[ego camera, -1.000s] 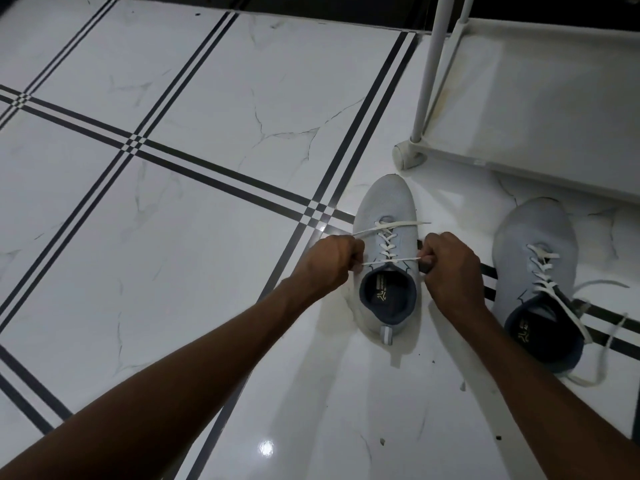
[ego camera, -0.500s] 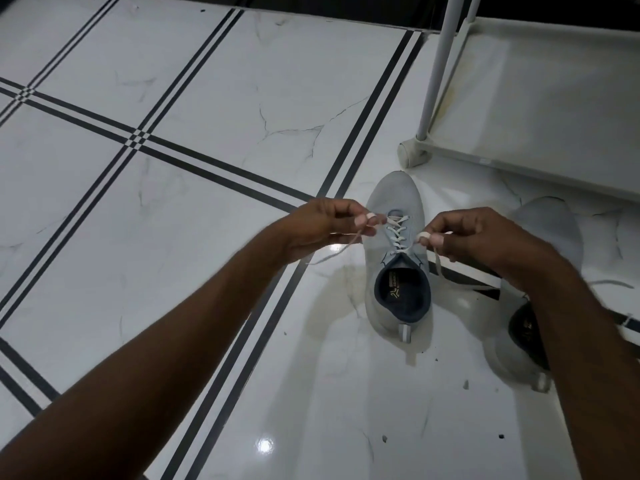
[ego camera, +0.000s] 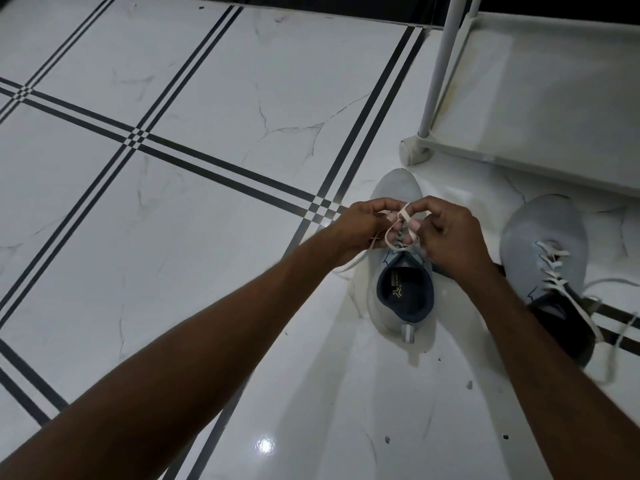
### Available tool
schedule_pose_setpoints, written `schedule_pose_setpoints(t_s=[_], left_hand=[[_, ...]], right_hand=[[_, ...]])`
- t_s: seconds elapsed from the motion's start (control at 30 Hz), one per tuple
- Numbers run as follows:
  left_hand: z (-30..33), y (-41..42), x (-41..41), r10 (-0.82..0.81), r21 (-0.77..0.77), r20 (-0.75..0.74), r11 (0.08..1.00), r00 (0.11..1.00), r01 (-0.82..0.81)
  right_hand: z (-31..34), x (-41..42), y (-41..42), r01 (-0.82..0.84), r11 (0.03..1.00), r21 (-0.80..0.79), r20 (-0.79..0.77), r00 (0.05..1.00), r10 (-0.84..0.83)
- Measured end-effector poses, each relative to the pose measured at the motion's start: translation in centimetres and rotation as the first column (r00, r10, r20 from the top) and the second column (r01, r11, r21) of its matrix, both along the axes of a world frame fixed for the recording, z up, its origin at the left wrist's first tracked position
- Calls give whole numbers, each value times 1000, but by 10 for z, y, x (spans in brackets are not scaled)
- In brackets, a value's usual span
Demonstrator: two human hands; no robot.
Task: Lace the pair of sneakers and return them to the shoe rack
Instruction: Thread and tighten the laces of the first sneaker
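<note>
Right of centre in the frame, the left hand and right hand meet over the tongue of one grey sneaker — each pinching the white lace, which loops between them. The second sneaker stands at the right edge, laces loose, below the shoe rack on the tiled floor.

Insole print illegible
</note>
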State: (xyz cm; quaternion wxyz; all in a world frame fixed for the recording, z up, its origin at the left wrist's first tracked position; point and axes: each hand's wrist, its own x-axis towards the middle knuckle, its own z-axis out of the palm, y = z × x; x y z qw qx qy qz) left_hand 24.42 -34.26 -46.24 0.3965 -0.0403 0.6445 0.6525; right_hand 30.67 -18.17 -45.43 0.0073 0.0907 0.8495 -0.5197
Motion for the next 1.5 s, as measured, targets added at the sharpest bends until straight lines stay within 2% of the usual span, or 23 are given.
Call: schedule_pose_setpoints(t_s=[0.13,0.27,0.47,0.57,0.73,0.8,0.83,0.9,0.97,1.07,1.13,1.23,1.4,1.5], left_hand=[[1,0,0,11,36,16,999,1000,-12],[0,-1,-4,-22,7,71,1000,997,21],[2,-7,-3,-94,108,242,992,966,70],[2,-6,-1,-99,68,193,994,976,88],[-3,-2,0,3,78,185,997,983,-17],[-1,-5,-1,-67,78,123,995,990,57],[3,-8,-3,-149,38,33,988,988,147],[13,-11,-8,-339,-145,-201,938,919,314],[21,-11,-15,-487,-373,-359,857,796,356],[27,-5,-15,-665,-631,-515,721,541,286],[27,1,-12,-731,-727,-569,661,377,183],[24,5,-6,-770,-805,-569,593,290,-5],[19,11,19,-785,-792,-602,564,147,-234],[13,13,25,-726,-702,-685,639,53,-316]], right_hand=[[5,2,0,-115,992,55,67,992,111],[5,1,0,-112,991,72,55,993,108],[6,-2,2,-31,990,-138,74,996,42],[3,-2,2,-8,972,-236,122,992,38],[-9,1,10,75,903,-424,289,956,56],[-13,0,12,93,897,-432,315,948,53],[-13,-1,13,108,897,-430,323,945,42],[-13,-2,12,147,884,-443,350,937,20],[-13,-2,12,177,863,-474,375,927,16],[-13,-3,12,186,855,-485,391,920,22],[-12,-4,11,180,860,-477,393,919,25],[-10,-7,12,147,887,-437,378,925,32],[-6,-8,12,107,905,-412,353,934,50],[-7,-6,15,97,894,-438,350,934,70]])
